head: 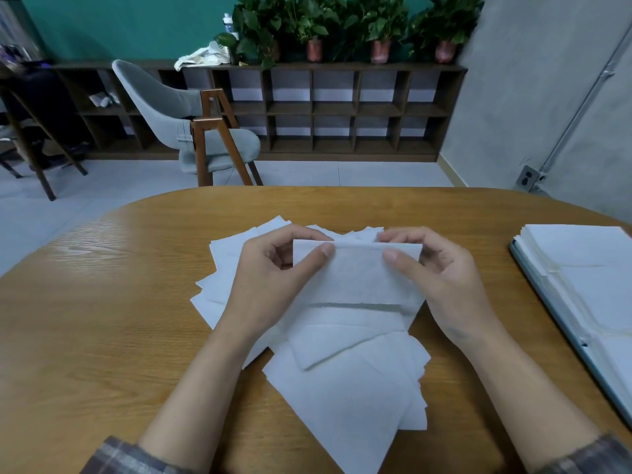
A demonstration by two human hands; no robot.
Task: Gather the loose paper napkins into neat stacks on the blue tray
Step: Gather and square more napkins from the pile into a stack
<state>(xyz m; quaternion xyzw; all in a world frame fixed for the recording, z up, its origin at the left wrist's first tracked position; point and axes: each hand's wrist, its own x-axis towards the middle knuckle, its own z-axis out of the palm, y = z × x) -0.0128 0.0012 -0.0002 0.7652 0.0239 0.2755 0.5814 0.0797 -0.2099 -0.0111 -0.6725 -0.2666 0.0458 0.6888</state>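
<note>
A white paper napkin [355, 275] is held up over the middle of the wooden table. My left hand [273, 271] pinches its top left edge between thumb and fingers, and my right hand [434, 268] pinches its top right edge. Under it lies a loose pile of white napkins [342, 378], spread at mixed angles. The blue tray [547, 306] sits at the right edge of the table, with stacks of napkins [588, 268] lying flat on it. Part of the tray runs out of view.
The wooden table [102, 319] has a rounded far edge. Beyond it stand a grey chair [191, 124] on the tiled floor, a low cubby shelf [335, 111] and potted plants [379, 32] on top.
</note>
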